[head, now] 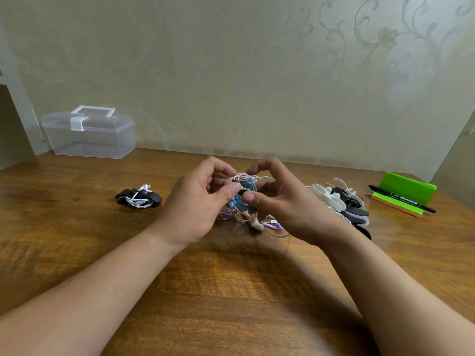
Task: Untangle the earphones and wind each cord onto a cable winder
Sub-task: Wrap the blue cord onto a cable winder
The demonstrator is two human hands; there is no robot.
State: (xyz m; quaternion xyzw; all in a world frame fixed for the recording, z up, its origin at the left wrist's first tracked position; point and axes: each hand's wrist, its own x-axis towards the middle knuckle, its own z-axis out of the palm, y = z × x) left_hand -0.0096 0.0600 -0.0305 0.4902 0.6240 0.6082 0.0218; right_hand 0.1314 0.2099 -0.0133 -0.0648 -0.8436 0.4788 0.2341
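At centre frame, the left hand and right hand both pinch the tangle of earphones, held just above the table. One wound winder lies at left (white cord done); spare winders wait at right, so most remains.

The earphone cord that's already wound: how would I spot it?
Start at the clear plastic box at the far left corner of the table. In front of it, left of the left hand, lies a black winder wrapped in white cord; the other winders sit piled and bare at the right.
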